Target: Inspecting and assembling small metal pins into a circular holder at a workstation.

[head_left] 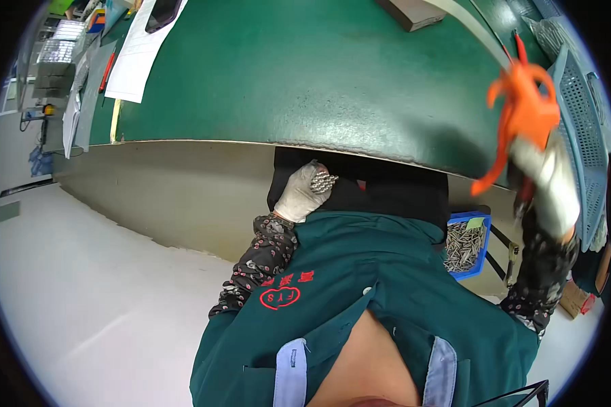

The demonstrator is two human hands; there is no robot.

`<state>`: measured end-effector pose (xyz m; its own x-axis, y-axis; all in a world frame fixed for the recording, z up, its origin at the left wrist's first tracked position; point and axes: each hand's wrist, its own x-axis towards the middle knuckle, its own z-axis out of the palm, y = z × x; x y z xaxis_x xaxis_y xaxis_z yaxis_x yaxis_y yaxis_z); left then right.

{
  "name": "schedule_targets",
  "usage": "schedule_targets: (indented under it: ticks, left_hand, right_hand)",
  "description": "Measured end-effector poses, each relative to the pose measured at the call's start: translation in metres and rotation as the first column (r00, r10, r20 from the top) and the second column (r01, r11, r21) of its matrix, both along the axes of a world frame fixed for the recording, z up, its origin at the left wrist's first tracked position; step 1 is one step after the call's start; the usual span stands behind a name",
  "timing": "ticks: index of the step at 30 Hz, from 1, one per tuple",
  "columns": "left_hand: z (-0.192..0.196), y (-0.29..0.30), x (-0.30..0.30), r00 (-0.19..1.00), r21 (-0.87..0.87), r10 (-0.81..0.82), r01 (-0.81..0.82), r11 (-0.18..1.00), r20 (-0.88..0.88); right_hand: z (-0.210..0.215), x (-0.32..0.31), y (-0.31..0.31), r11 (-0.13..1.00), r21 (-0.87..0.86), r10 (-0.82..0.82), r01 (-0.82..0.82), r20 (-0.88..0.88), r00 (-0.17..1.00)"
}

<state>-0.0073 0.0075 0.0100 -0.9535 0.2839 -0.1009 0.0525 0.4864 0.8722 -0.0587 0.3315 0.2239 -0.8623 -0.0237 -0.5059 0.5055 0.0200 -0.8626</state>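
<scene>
In its white glove, my left hand (304,191) is closed around a bundle of shiny metal pins (323,181), held over my lap just below the table edge. Their rounded ends face right. My right hand (555,183), also gloved and smeared by motion, is raised at the right by the table's corner. It grips an orange plastic tape dispenser (531,112) with curved arms. A pale strip of tape (478,30) stretches from near the dispenser toward the far edge of the view. My right fingers are mostly hidden behind the tool.
The green table (285,81) spans the front. On it lie paper sheets (132,68), a phone (163,13), a red pen (107,71) and a grey-brown block (411,12). A light-blue basket (580,136) stands right. Below sits a blue bin (485,245) of loose metal pins.
</scene>
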Motion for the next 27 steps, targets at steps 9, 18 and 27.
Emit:
schedule_targets:
  ticks: [9, 18, 27]
  left_hand:
    - [0.0, -0.009, 0.008, 0.991, -0.145, -0.038, 0.019, 0.989, -0.131]
    - [0.012, -0.006, 0.013, 0.998, -0.057, -0.043, 0.04, 0.998, -0.053]
    - [0.135, 0.012, -0.005, 0.886, 0.606, -0.312, 0.045, 0.794, 0.343]
  right_hand:
    - [-0.022, -0.072, 0.008, 0.741, 0.574, 0.08, 0.349, -0.592, 0.802]
    - [-0.041, -0.091, 0.01, 0.348, 0.855, 0.149, 0.385, -0.456, 0.877]
    - [-0.028, -0.097, 0.002, -0.202, 0.903, 0.442, 0.379, -0.262, 0.858]
